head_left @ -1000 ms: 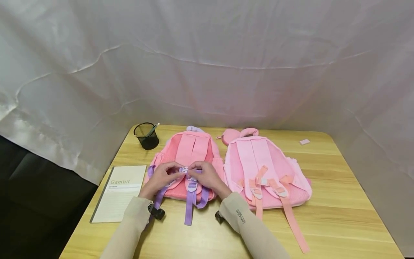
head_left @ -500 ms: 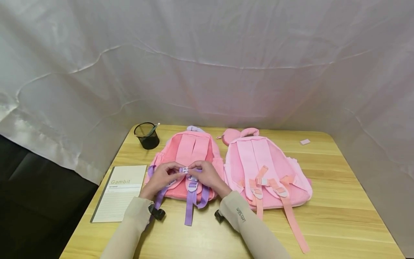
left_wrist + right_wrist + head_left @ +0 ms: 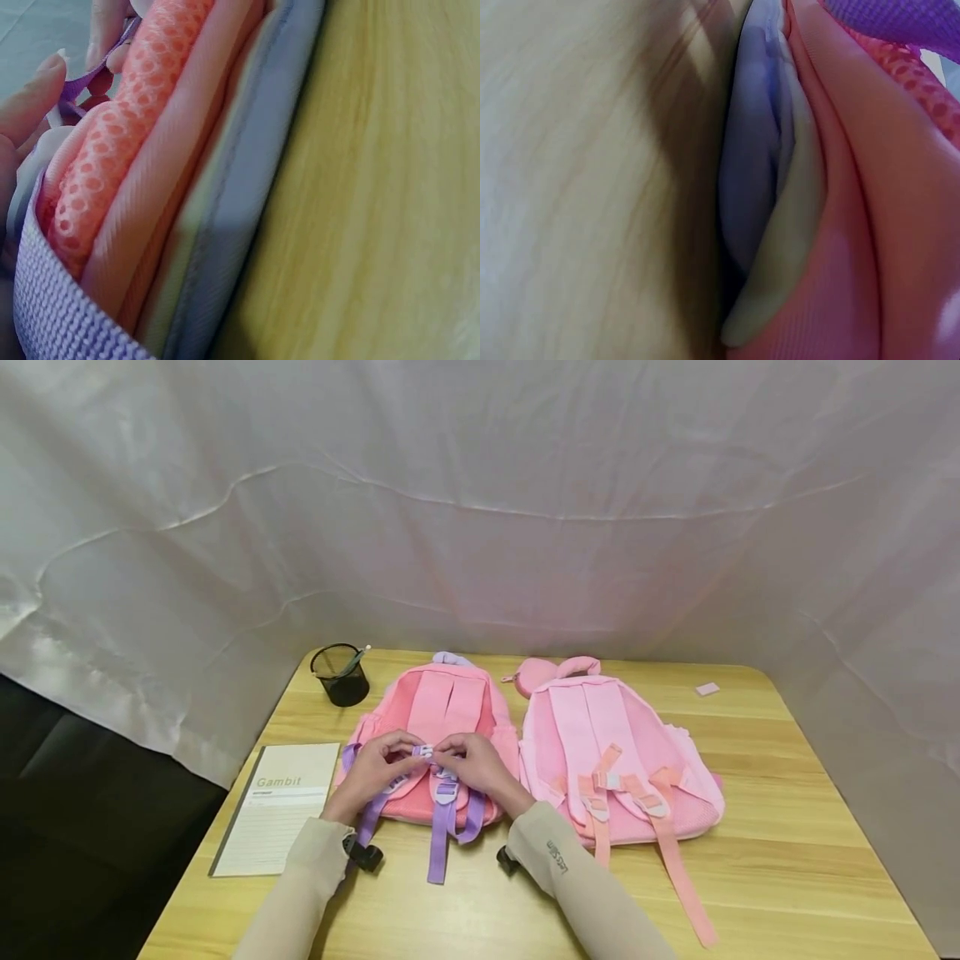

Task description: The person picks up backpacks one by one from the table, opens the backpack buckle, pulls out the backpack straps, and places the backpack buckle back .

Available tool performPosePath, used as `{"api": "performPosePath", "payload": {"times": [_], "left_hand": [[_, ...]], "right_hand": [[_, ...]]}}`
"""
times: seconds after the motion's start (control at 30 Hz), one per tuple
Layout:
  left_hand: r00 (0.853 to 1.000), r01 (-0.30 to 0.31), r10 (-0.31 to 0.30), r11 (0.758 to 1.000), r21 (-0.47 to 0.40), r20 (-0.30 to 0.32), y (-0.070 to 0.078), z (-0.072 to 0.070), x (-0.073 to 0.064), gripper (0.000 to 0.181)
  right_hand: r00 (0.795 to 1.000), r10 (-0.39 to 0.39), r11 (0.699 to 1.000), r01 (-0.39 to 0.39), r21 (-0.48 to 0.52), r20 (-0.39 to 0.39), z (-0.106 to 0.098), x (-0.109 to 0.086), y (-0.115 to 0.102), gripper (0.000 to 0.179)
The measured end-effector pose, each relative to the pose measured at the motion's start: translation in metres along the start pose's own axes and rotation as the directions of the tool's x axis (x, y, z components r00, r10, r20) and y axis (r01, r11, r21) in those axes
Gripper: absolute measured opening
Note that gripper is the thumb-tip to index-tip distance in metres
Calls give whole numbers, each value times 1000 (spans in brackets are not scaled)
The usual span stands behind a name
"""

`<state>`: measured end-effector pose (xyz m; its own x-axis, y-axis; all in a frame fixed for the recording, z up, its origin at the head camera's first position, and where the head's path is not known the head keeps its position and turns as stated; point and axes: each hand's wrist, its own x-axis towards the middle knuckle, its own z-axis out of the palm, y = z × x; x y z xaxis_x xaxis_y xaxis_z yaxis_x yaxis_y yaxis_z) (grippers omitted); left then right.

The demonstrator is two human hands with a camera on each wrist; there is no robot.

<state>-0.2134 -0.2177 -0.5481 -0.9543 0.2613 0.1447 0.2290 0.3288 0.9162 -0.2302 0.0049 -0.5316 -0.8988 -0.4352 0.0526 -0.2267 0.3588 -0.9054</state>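
A coral-pink backpack (image 3: 420, 702) lies with its shoulder straps up. Over its lower half, my left hand (image 3: 373, 772) and right hand (image 3: 480, 767) meet at a small pale plastic buckle (image 3: 424, 751) on purple webbing. Fingertips of the left hand pinch the buckle's left side; those of the right pinch its right side. Whether its halves are fully joined is too small to tell. Purple strap ends (image 3: 439, 847) hang onto the table below. In the left wrist view, fingers (image 3: 34, 97) hold thin purple webbing (image 3: 86, 81) beyond the mesh padding. The right wrist view leaves the right hand out.
A lighter pink backpack (image 3: 547, 727) with a fastened chest strap (image 3: 611, 781) lies to the right. A round pink pouch (image 3: 534, 676) sits behind it. On the left are a notebook (image 3: 281, 818) and a black mesh pen holder (image 3: 347, 689). A small pink block (image 3: 707, 689) lies far right.
Both hands stay at the buckle with nearly the same grip. The buckle and fingertips have shifted very slightly left. The backpacks and other objects have not moved.
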Motion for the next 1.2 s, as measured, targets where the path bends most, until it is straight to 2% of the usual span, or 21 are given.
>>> {"api": "performPosePath", "payload": {"times": [0.1, 0.33, 0.53, 0.7, 0.83, 1.2], "left_hand": [[1000, -9, 9, 1000, 6, 5, -1, -1, 0, 23], [999, -38, 38, 998, 51, -10, -2, -4, -3, 21], [1000, -23, 24, 999, 30, -11, -3, -5, -4, 19], [999, -6, 6, 1000, -8, -35, -3, -4, -3, 19], [999, 8, -10, 999, -42, -51, -2, -3, -2, 21], [999, 25, -24, 999, 30, -47, -1, -2, -2, 21]], "right_hand": [[1000, 9, 1000, -9, 1, 3, 1, 1, 0, 14], [999, -29, 1000, 29, 9, -13, 6, 2, 0, 11], [999, -35, 999, 35, -26, -30, 9, 3, 0, 11], [999, 1, 998, -4, -59, -42, 9, 2, 1, 15], [998, 0, 999, -3, -52, -61, 7, 1, 0, 14], [998, -19, 999, 17, -42, -51, 8, 3, 3, 10]]}}
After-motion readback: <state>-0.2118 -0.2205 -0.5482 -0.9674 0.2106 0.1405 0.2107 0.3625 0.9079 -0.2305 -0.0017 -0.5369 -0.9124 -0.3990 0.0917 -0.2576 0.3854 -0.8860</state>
